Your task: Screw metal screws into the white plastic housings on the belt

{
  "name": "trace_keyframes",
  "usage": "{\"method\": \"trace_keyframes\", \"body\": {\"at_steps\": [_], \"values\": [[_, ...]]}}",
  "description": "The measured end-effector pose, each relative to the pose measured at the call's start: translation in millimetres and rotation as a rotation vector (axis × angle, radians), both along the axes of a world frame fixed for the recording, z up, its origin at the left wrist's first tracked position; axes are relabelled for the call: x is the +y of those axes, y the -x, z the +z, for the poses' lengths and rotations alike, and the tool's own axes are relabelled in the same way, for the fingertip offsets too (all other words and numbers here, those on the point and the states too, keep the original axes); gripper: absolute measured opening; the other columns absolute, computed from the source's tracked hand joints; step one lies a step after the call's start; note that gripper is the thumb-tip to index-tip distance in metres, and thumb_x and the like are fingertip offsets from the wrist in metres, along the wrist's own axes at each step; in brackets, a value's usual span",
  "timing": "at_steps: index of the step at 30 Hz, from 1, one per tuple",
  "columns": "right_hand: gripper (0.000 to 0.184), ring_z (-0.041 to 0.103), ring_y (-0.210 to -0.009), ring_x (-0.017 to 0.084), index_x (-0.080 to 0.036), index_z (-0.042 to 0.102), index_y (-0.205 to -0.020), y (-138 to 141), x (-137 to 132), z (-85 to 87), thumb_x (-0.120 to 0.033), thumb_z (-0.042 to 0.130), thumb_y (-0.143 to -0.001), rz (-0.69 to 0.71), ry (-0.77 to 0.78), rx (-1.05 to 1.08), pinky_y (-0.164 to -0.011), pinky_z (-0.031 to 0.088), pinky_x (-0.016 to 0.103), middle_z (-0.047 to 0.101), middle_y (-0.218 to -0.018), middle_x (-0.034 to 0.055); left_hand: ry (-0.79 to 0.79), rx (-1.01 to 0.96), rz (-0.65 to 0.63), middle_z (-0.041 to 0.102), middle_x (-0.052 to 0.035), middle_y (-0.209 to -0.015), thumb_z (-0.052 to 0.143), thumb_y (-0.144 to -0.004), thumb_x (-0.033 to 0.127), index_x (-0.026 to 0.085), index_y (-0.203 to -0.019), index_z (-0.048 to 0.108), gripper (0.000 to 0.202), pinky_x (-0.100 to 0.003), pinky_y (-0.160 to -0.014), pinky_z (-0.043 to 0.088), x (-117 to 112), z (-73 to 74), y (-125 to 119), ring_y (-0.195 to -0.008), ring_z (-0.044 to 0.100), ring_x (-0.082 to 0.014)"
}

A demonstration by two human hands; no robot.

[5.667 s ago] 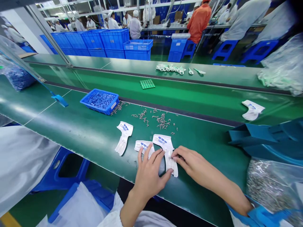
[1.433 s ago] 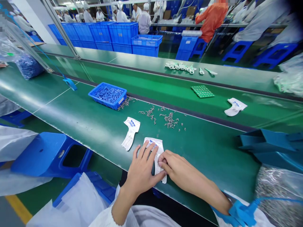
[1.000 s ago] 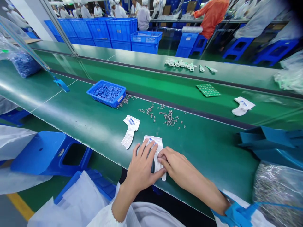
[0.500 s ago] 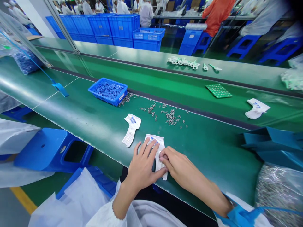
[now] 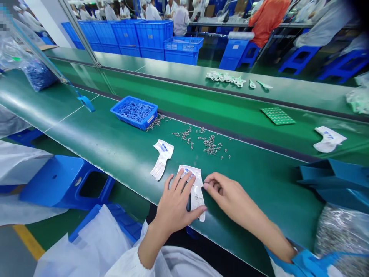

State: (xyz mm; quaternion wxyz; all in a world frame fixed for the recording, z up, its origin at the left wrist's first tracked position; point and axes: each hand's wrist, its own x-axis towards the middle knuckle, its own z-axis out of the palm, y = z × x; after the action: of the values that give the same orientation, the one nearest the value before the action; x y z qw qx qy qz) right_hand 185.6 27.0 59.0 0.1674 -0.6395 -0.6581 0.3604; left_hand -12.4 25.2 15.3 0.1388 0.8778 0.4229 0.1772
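Note:
A white pistol-shaped plastic shell half (image 5: 197, 188) lies at the near edge of the green bench, with small blue parts in its top and small metal bits in its handle. Spread over it is my left hand (image 5: 177, 204), fingers outstretched on its upper part and thumb across the handle. Just right of the shell, my right hand (image 5: 223, 190) has thumb and fingers drawn together; anything between the fingertips is too small to make out. A second such shell half (image 5: 163, 158) rests to the left. Beyond both hands lie loose small metal parts (image 5: 211, 145).
A blue tray (image 5: 135, 124) of small blue pieces stands behind. On the sunken green belt lie a green board (image 5: 278, 115) and another white shell (image 5: 328, 139). Blue bins (image 5: 331, 179) and a bag of metal parts (image 5: 341, 231) are at right. A blue stool (image 5: 52, 177) stands left.
My right hand has drawn back to the right, off the shell's handle. My left hand stays on the shell. The board and shell on the belt have shifted right.

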Motion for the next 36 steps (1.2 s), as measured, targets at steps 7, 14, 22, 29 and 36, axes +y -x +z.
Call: {"method": "trace_keyframes", "body": {"at_steps": [7,14,22,29,36], "values": [[0.039,0.058,-0.110,0.035,-0.014,0.060,-0.124,-71,41,-38.3,-0.033,0.041,-0.096,-0.176,-0.406,-0.463,-0.092,0.047,0.048,0.058,-0.129,0.0178,-0.112,-0.279,0.087,0.061,-0.0124,-0.119,0.071,-0.084,0.034,0.020,-0.104,0.058,0.028,-0.045,-0.097,0.050,-5,-5.3,4,-0.120,0.054,-0.0295],[0.036,0.059,-0.103,0.033,-0.015,0.063,-0.121,-86,53,-57.3,-0.031,0.040,-0.097,-0.216,-0.470,-0.495,-0.088,0.048,0.046,0.065,-0.117,0.0160,-0.122,-0.265,0.048,0.065,-0.0081,-0.112,0.070,-0.086,0.030,0.021,-0.102,0.060,0.021,-0.041,-0.092,0.053,-5,-6.0,3,-0.111,0.060,-0.0253],[0.029,0.060,-0.094,0.029,-0.017,0.065,-0.109,-82,50,-55.9,-0.030,0.042,-0.097,-0.170,-0.436,-0.440,-0.083,0.048,0.042,0.066,-0.104,0.0133,-0.130,-0.244,0.057,0.068,-0.0073,-0.111,0.071,-0.086,0.030,0.021,-0.103,0.060,0.023,-0.040,-0.093,0.050,-4,-4.2,0,-0.114,0.059,-0.0262],[0.021,0.061,-0.089,0.025,-0.019,0.059,-0.105,-77,44,-50.7,-0.028,0.042,-0.096,-0.225,-0.456,-0.351,-0.079,0.047,0.037,0.063,-0.098,0.0099,-0.141,-0.218,0.053,0.067,-0.0073,-0.113,0.070,-0.086,0.031,0.022,-0.101,0.063,0.018,-0.041,-0.092,0.050,-5,-5.3,1,-0.114,0.058,-0.0271],[0.024,0.058,-0.094,0.028,-0.019,0.058,-0.104,-67,35,-50.4,-0.022,0.035,-0.097,-0.088,-0.431,-0.412,-0.081,0.045,0.039,0.061,-0.101,0.0117,-0.158,-0.221,0.089,0.068,-0.0061,-0.112,0.071,-0.086,0.033,0.024,-0.096,0.066,0.015,-0.042,-0.090,0.051,-4,-7.1,0,-0.115,0.058,-0.0272]]}}
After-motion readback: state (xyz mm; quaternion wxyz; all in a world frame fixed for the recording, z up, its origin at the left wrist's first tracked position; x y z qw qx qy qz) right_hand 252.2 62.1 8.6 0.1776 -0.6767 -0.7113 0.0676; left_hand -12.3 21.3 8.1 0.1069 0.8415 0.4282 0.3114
